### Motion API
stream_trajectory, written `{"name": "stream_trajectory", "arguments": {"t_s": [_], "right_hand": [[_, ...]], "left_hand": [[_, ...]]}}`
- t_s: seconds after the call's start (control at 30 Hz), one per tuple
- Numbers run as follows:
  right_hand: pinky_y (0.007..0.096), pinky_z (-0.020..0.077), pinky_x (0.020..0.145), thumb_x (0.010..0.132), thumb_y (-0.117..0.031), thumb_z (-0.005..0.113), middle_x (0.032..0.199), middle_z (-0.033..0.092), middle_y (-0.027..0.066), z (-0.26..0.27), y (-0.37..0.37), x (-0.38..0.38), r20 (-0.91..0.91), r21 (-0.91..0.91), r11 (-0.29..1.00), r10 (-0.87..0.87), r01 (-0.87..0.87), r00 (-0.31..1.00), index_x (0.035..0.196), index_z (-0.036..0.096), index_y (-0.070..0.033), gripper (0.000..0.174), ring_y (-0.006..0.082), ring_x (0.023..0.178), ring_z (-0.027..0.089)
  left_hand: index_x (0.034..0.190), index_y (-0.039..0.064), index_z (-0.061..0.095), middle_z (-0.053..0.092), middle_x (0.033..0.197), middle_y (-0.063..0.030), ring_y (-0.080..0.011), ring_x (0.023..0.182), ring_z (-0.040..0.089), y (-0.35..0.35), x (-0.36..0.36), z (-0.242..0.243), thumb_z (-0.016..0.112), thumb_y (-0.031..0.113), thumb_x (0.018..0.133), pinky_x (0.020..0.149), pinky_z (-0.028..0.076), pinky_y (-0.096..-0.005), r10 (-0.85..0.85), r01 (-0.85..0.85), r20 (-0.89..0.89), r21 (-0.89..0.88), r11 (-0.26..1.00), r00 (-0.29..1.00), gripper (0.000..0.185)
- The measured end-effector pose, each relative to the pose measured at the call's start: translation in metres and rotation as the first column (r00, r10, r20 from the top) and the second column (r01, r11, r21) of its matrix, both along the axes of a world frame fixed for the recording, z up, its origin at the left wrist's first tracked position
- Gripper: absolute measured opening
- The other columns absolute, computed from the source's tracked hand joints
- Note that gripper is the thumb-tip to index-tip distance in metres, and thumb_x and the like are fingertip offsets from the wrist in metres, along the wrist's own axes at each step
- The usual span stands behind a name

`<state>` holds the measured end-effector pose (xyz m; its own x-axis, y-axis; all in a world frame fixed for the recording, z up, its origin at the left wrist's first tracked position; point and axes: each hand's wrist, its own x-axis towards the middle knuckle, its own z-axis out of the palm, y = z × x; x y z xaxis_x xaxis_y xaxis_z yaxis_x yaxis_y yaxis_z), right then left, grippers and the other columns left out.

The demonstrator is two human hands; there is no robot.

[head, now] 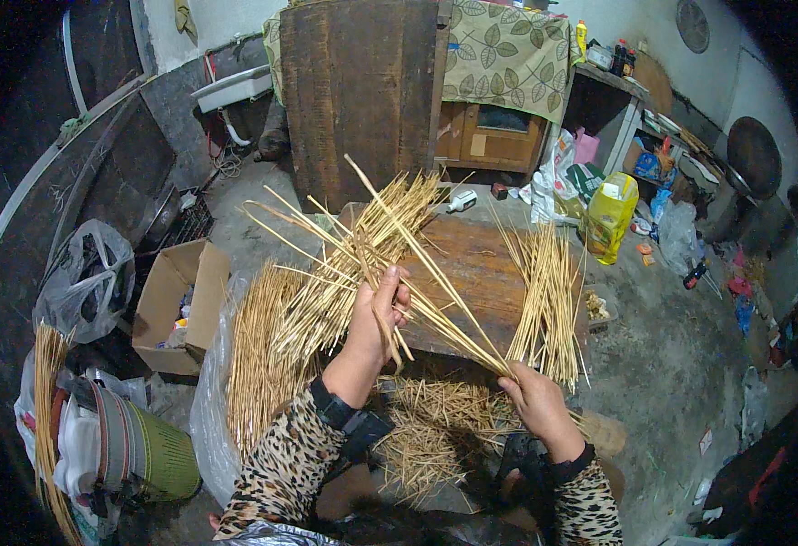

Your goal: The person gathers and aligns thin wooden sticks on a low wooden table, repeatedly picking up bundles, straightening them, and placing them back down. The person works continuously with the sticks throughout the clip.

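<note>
My right hand [541, 408] grips a thin bunch of straw stalks [463, 327] near one end. The stalks slant up and left across a low wooden table [470, 263]. My left hand [371, 314] is closed around several stalks and loose dry leaf sheaths [364, 256], some of which hang below the fingers. Behind that hand lies a large heap of straw [334, 293] over the table's left side. A separate sheaf of paler stalks [545, 307] rests along the right edge. Short straw scraps [433, 423] cover the floor below the near edge.
Left of the table stand another straw bundle [259, 362] in clear plastic, an open cardboard box [201, 293] and a green basket [160, 443]. A white bottle [463, 200] lies beyond the table. At the right are a yellow bag [610, 218] and a small tub [601, 310].
</note>
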<state>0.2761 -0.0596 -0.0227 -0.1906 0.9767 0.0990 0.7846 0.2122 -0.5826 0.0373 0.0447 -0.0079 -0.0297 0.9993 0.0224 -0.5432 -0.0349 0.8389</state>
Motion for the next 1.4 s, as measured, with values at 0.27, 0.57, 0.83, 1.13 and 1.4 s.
{"name": "stream_trajectory", "arguments": {"t_s": [0.27, 0.57, 0.83, 1.13, 1.4], "right_hand": [[0.0403, 0.0477, 0.079, 0.092, -0.022, 0.050, 0.103, 0.061, 0.0186, -0.009, 0.004, 0.000, -0.150, 0.009, 1.000, 0.030, -0.029, 0.988, 0.119, 0.054, -0.010, 0.030, 0.0356, 0.095, 0.059], [0.0430, 0.0479, 0.073, 0.091, -0.021, 0.051, 0.096, 0.062, 0.0200, -0.014, 0.006, -0.007, -0.130, 0.018, 0.998, -0.051, 0.054, 0.990, 0.114, 0.056, -0.008, 0.027, 0.0378, 0.088, 0.060], [0.0468, 0.0465, 0.067, 0.092, -0.023, 0.050, 0.086, 0.062, 0.0213, -0.012, 0.006, -0.006, -0.099, 0.058, 0.995, -0.072, 0.078, 0.992, 0.109, 0.057, -0.007, 0.024, 0.0407, 0.080, 0.059], [0.0447, 0.0466, 0.066, 0.091, -0.022, 0.051, 0.082, 0.061, 0.0207, -0.015, 0.005, -0.014, -0.124, 0.039, 0.996, -0.074, 0.079, 0.990, 0.105, 0.057, -0.008, 0.021, 0.0393, 0.079, 0.059], [0.0415, 0.0478, 0.069, 0.092, -0.022, 0.051, 0.089, 0.062, 0.0180, -0.015, 0.008, -0.009, -0.170, -0.018, 0.998, -0.063, 0.061, 0.983, 0.115, 0.056, -0.009, 0.027, 0.0365, 0.083, 0.060]], "left_hand": [[0.098, 0.005, 0.050, 0.030, 0.060, 0.0057, -0.0037, 0.045, 0.028, 0.005, -0.006, -0.004, 0.048, 0.030, 0.096, 0.040, 0.024, -0.0192, -0.085, 0.080, 0.063, 0.077, 0.994, 0.994, 0.025], [0.096, 0.003, 0.057, 0.055, 0.072, 0.0001, -0.0097, 0.062, 0.050, 0.004, -0.001, -0.019, 0.045, 0.028, 0.097, 0.055, 0.042, -0.0265, 0.070, -0.008, -0.446, 0.139, 0.990, 0.892, 0.028], [0.091, 0.002, 0.055, 0.052, 0.071, 0.0002, -0.0099, 0.063, 0.051, -0.001, 0.000, -0.015, 0.050, 0.020, 0.095, 0.058, 0.043, -0.0246, 0.230, -0.072, -0.684, 0.252, 0.965, 0.693, 0.020], [0.090, 0.008, 0.055, 0.059, 0.083, -0.0150, -0.0386, 0.079, 0.060, -0.036, 0.037, -0.021, 0.057, 0.010, 0.078, 0.064, 0.049, -0.0441, 0.332, 0.559, -0.911, 0.412, 0.720, 0.244, 0.012], [0.102, 0.004, 0.051, 0.058, 0.080, -0.0034, -0.0126, 0.075, 0.056, -0.033, 0.040, -0.025, 0.046, 0.011, 0.094, 0.067, 0.046, -0.0280, -0.210, 0.413, -0.634, 0.190, 0.891, 0.744, 0.011]]}}
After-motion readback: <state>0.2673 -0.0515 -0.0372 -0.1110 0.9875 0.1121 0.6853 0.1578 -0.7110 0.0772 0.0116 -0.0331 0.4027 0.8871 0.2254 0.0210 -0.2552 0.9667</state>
